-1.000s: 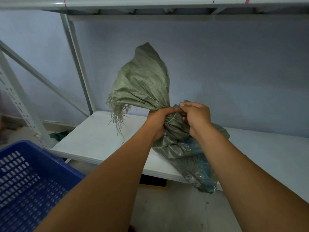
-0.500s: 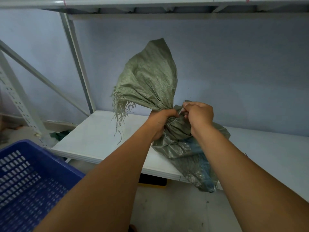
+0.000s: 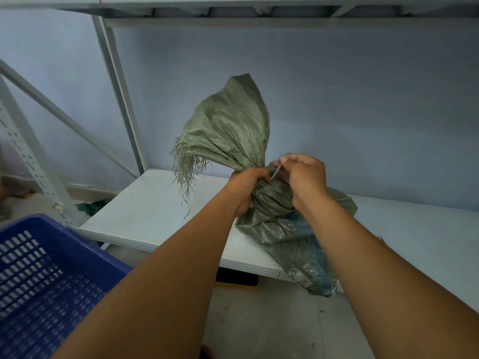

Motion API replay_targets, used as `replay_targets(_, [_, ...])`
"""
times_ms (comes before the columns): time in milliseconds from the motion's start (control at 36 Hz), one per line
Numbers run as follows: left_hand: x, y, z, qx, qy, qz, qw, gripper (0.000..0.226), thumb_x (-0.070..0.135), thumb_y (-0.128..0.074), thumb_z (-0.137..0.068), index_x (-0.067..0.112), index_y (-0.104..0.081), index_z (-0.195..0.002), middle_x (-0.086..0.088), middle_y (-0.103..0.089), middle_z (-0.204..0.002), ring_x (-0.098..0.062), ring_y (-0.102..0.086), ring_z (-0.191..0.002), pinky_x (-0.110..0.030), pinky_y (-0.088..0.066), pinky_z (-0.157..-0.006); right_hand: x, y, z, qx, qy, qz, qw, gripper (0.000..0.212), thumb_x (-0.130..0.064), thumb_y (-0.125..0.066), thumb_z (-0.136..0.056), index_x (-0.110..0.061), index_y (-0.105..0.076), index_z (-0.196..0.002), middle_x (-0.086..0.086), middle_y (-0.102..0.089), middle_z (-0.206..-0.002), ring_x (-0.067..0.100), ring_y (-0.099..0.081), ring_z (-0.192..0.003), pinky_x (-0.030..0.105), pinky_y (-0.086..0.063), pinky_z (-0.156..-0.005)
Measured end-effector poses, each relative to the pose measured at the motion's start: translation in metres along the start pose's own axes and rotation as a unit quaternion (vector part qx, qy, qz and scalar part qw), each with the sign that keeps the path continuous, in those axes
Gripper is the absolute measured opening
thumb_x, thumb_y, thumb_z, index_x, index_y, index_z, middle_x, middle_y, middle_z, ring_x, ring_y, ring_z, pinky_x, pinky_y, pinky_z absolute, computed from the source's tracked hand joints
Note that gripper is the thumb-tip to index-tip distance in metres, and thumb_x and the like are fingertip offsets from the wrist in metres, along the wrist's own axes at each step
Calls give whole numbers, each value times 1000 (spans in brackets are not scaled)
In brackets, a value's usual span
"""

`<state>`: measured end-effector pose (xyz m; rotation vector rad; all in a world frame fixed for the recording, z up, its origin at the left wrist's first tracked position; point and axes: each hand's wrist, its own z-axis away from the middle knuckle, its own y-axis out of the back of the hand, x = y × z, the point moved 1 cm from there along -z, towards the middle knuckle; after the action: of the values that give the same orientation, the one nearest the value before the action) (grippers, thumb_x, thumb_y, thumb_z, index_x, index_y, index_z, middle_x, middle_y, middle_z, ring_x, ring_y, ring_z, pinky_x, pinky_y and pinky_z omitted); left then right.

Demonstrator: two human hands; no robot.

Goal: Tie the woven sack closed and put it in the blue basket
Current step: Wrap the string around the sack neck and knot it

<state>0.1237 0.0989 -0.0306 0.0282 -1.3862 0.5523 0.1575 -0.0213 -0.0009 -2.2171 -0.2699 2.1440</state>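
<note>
The left hand [image 3: 246,189] stays clamped on the sack [image 3: 233,130] neck on the shelf [image 3: 145,216]; the right hand [image 3: 304,176] has drawn the string [image 3: 275,174] up, tightening the tie. The basket [image 3: 39,268] waits.

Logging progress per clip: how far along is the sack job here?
Done: the green woven sack has its neck gathered in the left hand. In hand: the right hand pulls a thin tie strand. Left: finishing the knot, moving it into the blue plastic basket.

String drawn out at the sack neck
The right hand [image 3: 304,174] now sits higher, pinching a pale string [image 3: 275,174] taut from the sack [image 3: 233,130], whose top stands more upright.
</note>
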Motion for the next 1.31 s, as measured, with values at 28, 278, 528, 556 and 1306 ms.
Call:
replay_targets(28, [0, 0, 0, 2, 0, 0, 1000, 72, 7, -68, -46, -9, -66, -116, -23, -73, -98, -33, -72, -82, -38, -59, -72, -1, -1, 1, -8, -3, -10, 1000, 19, -3, -65, -94, -10, -69, -77, 7, -76, -75, 28, -75, -89, 40, -60, -88])
replay_targets(278, [1, 0, 0, -8, -6, -14, 1000, 73, 6, -66, -46, -11, -66, -117, -24, -71, -100, -32, -70, -85, -38, -59, -74, -5, -5, 8, 10, -31, -76, 997, 16, 0, -62, -96, -6, -64, -81, 16, -69, -77, 25, -71, -73, 37, -64, -73])
replay_targets(528, [1, 2, 4, -30, -20, 35, 999, 47, -2, -63, -54, -2, -67, -100, -21, -69, -96, -30, -69, -81, -37, -61, -77, -9, -5, 7, 26, -27, -73, 997, 16, -1, -62, -96, -7, -65, -81, 15, -70, -76, 23, -71, -68, 31, -63, -66])
replay_targets(556, [0, 3, 4, -28, -25, 42, 998, 47, -4, -63, -54, -3, -66, -101, -21, -68, -96, -30, -69, -81, -36, -61, -76, -9, -5, 6, 27, -27, -73, 997, 17, -1, -62, -96, -7, -65, -81, 15, -70, -75, 21, -70, -66, 31, -63, -67])
replay_targets(1306, [-7, 18, 1, 47, -65, -22, 997, 38, -18, -60, -80, -1, -64, -114, -13, -69, -95, -24, -68, -81, -30, -59, -63, -14, -4, 7, 33, -35, -5, 999, 20, 2, -62, -94, -5, -64, -75, 11, -68, -65, 19, -66, -52, 31, -64, -65])
